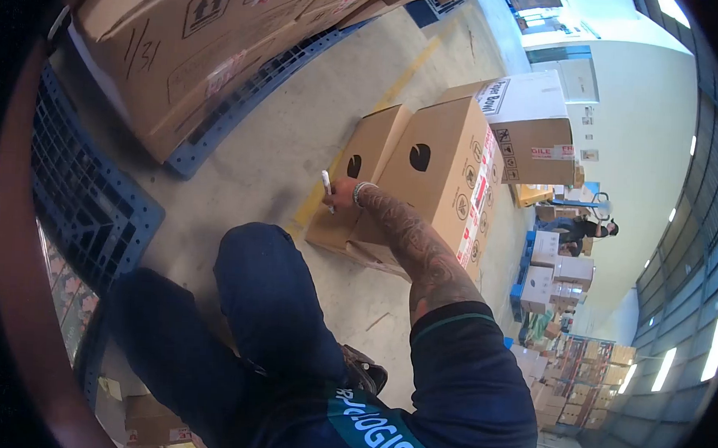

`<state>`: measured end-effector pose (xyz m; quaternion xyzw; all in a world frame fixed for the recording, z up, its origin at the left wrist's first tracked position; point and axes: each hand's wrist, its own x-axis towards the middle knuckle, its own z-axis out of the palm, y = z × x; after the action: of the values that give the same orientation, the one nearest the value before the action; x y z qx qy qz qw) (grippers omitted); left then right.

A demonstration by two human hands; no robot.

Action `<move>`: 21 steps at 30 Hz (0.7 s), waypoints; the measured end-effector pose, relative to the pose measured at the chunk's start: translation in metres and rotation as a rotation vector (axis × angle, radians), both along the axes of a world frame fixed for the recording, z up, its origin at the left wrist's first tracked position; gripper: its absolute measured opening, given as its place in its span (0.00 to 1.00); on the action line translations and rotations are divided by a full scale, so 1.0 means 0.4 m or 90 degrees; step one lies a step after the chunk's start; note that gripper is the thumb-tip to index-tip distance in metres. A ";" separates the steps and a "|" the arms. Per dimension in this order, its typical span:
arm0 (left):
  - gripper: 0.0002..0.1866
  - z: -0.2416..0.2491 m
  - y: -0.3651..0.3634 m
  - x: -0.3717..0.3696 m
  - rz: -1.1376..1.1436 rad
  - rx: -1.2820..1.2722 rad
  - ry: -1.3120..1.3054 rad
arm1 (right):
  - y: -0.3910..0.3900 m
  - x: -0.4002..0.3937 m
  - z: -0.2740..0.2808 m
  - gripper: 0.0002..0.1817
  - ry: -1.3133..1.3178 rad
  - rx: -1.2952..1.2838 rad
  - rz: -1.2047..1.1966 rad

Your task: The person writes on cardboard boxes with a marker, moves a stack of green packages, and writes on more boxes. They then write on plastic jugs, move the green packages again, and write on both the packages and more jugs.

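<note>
My right hand (343, 194) is closed around a white marker-like pen (326, 182), held close to a brown cardboard box (379, 133) with a black leaf-like mark. A bracelet circles the wrist, and the forearm reaches across a second, larger brown box (425, 179). That box touches the first one and has red-and-white tape along one side. Whether the pen's tip meets the cardboard cannot be made out. My left hand is out of view.
Large boxes (154, 59) stand on a dark blue pallet (190, 156) at upper left. Another pallet (96, 188) is nearby. A white-topped box (533, 99) stands behind the brown ones. Farther right are a person (595, 229), stacked boxes (539, 284) and shelving (593, 370).
</note>
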<state>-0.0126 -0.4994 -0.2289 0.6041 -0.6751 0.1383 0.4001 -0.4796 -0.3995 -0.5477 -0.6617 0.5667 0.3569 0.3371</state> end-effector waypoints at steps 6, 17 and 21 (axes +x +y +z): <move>0.20 0.001 0.004 0.000 -0.006 -0.002 -0.012 | 0.018 -0.042 -0.122 0.21 0.077 0.032 0.024; 0.22 0.003 0.008 -0.007 -0.018 -0.003 -0.020 | 0.024 -0.013 -0.043 0.19 0.106 0.006 -0.011; 0.22 0.005 0.011 -0.004 -0.019 -0.003 -0.019 | 0.026 -0.040 -0.091 0.20 0.108 -0.019 0.082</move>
<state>-0.0144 -0.4952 -0.2270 0.5911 -0.6895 0.1430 0.3933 -0.4956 -0.3893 -0.5842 -0.6691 0.5547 0.4240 0.2547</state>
